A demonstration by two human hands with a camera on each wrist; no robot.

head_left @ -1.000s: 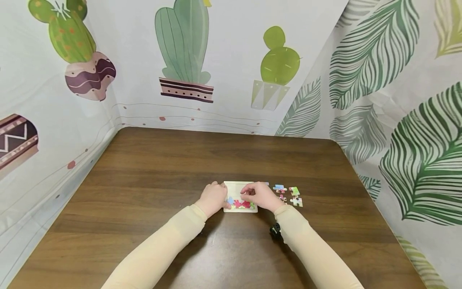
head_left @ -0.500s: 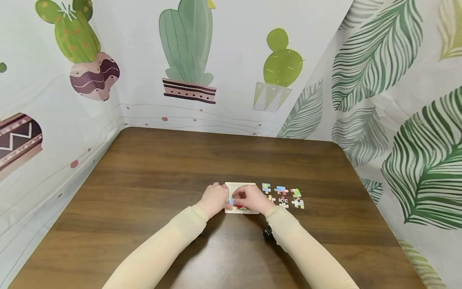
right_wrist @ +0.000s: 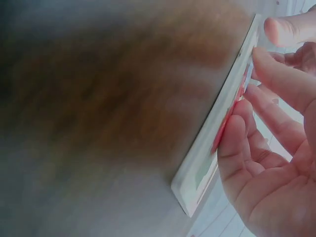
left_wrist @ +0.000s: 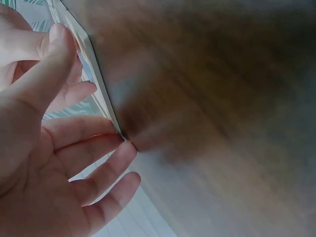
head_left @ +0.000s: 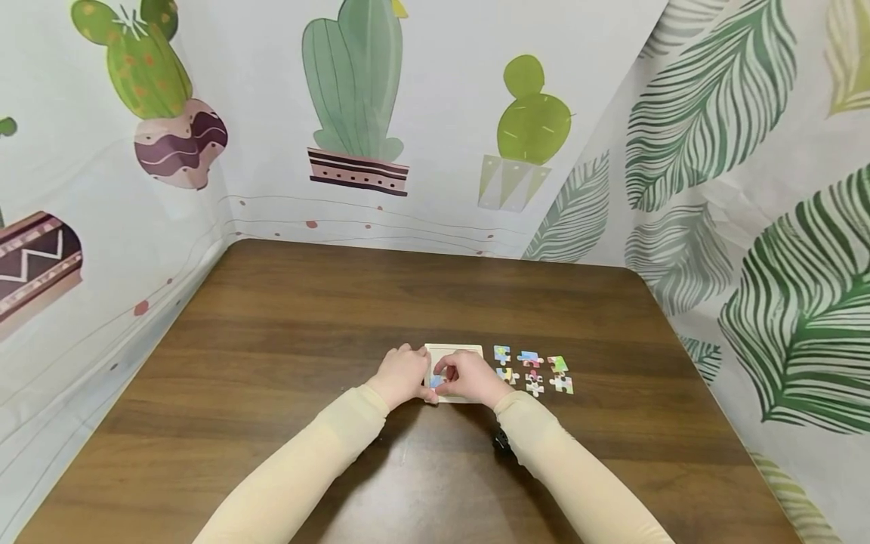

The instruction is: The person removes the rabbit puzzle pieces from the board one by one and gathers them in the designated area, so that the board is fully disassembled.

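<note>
A small pale jigsaw puzzle tray (head_left: 454,347) lies near the middle of the table. My left hand (head_left: 402,374) holds the tray's left end, fingers against its edge in the left wrist view and thumb at the near corner. My right hand (head_left: 473,376) reaches over the tray, thumb and index finger around a blue puzzle piece (head_left: 437,380) at the lower left inside it. Its other fingers are curled and rest near a red puzzle piece (right_wrist: 223,127) in the right wrist view. Most of the lower row of pieces is hidden under that hand.
Several loose puzzle pieces (head_left: 530,358) lie in two rows to the right of the tray. The brown wooden table (head_left: 306,317) meets patterned cloth walls at the back and sides. A black wrist device (head_left: 501,440) shows under the right sleeve.
My right hand has moved left across the tray to the blue piece, uncovering loose pieces at right. My left hand stays at the tray's left end, its thumb slightly nearer the front corner.
</note>
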